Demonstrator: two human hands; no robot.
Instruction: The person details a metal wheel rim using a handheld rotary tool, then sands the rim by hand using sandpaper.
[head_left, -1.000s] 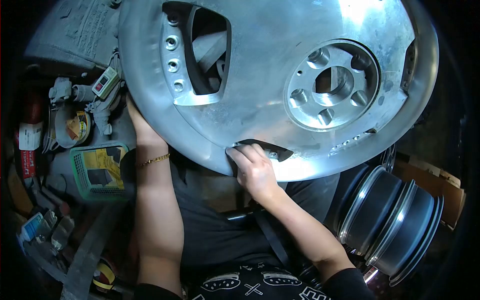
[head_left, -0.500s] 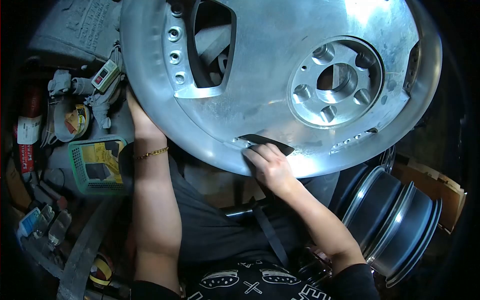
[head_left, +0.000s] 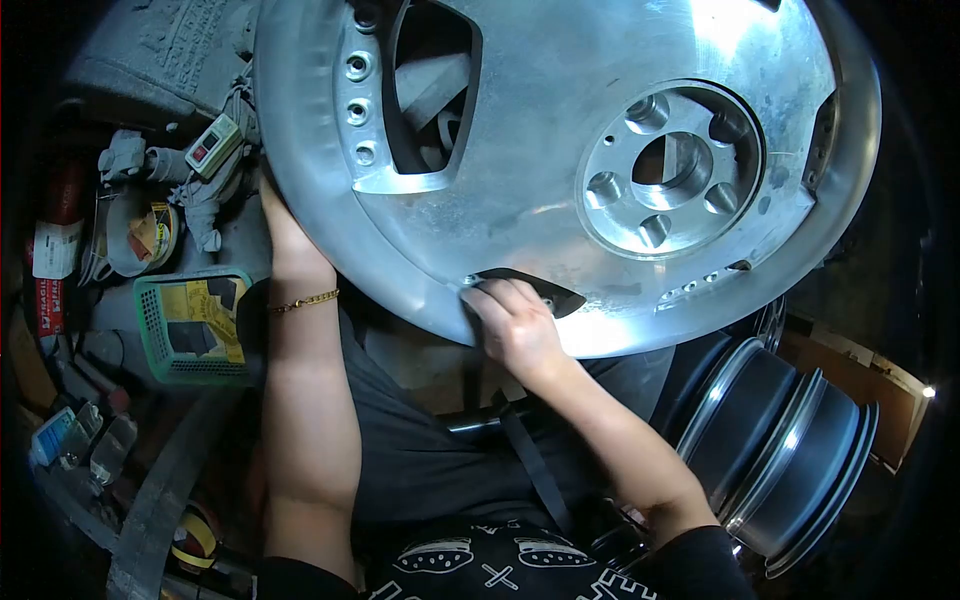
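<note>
A large bare-metal wheel [head_left: 540,130] fills the upper middle of the head view, its face towards me. It has a round hub recess [head_left: 672,168] and window-like cutouts. My left hand [head_left: 281,222] is at the wheel's left outer edge, its fingers hidden behind the rim. My right hand [head_left: 515,322] is at the lower part of the face, beside a dark cutout [head_left: 560,297]. Its fingers are bent and pressed together against the metal. What they hold, if anything, is hidden.
Several dark rims with polished lips [head_left: 790,450] lie at the lower right. At left are a green plastic basket [head_left: 150,335], a small switch box [head_left: 211,146] with a red button and a round container [head_left: 140,240]. A cardboard box [head_left: 850,380] stands behind the rims.
My right hand has slid a little to the left along the edge of the lower cutout. My left hand still rests at the rim.
</note>
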